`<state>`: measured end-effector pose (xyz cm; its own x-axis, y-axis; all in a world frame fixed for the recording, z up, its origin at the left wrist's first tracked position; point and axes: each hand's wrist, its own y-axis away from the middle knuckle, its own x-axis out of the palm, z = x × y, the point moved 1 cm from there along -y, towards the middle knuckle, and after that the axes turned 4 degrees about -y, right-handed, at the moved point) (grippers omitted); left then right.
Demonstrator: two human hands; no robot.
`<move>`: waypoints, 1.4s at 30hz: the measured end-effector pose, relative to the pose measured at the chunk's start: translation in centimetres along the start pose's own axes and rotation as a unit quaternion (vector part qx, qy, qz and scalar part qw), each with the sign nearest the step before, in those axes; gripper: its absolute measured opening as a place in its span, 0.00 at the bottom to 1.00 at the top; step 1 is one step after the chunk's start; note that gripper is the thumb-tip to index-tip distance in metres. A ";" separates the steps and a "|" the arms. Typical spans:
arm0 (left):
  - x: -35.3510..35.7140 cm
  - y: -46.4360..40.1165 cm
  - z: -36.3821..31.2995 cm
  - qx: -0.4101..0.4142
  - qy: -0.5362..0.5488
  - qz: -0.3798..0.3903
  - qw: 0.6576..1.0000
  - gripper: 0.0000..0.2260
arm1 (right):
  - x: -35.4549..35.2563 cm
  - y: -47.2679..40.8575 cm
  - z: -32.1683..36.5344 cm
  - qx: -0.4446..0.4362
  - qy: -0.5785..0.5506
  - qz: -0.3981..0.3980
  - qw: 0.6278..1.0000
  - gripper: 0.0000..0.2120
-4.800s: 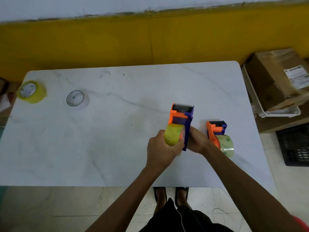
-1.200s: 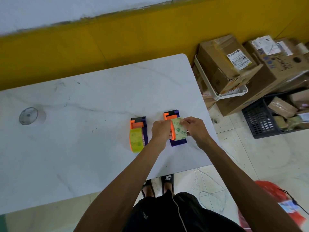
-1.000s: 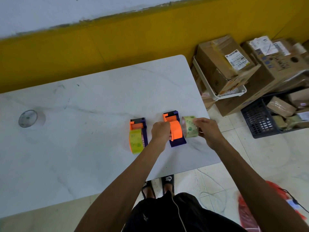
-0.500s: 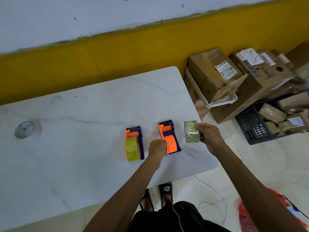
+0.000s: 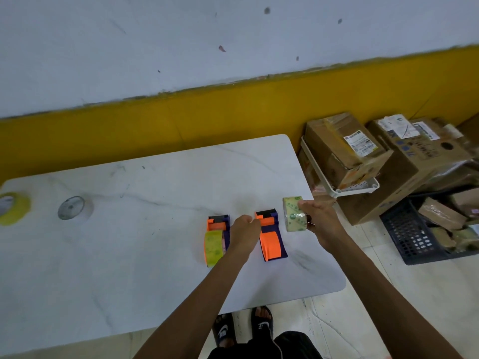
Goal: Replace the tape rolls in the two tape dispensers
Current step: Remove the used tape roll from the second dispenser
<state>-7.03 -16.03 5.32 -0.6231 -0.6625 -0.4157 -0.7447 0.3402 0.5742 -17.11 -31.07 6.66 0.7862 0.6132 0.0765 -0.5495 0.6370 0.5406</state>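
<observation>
Right hand (image 5: 317,218) pinching light, stiff tape roll (image 5: 294,213) by its sides; left hand (image 5: 246,225) curled on empty dispenser (image 5: 270,238).

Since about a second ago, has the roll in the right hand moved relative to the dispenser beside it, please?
Yes. The clear tape roll, gripped by the right hand, has come off the right dispenser and now sits clear of its right side, nearer the table's right edge.
</observation>
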 end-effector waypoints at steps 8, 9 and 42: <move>-2.4 1.1 -2.1 0.015 0.143 0.007 0.990 0.07 | 6.5 0.9 1.3 -0.013 -0.004 0.118 0.993 0.05; -2.9 1.2 -1.9 0.011 0.159 -0.007 0.987 0.07 | 7.4 1.0 1.3 -0.012 -0.002 0.132 0.991 0.05; -33.5 19.4 26.2 -0.055 0.343 -0.393 0.851 0.11 | 42.9 25.7 -14.8 0.027 0.241 0.504 0.829 0.10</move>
<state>-6.84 30.19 11.91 0.3718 -0.9031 -0.2150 -0.8165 -0.4283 0.3870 -1.70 18.50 11.40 -0.2764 0.9451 0.1743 -0.8350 -0.3259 0.4432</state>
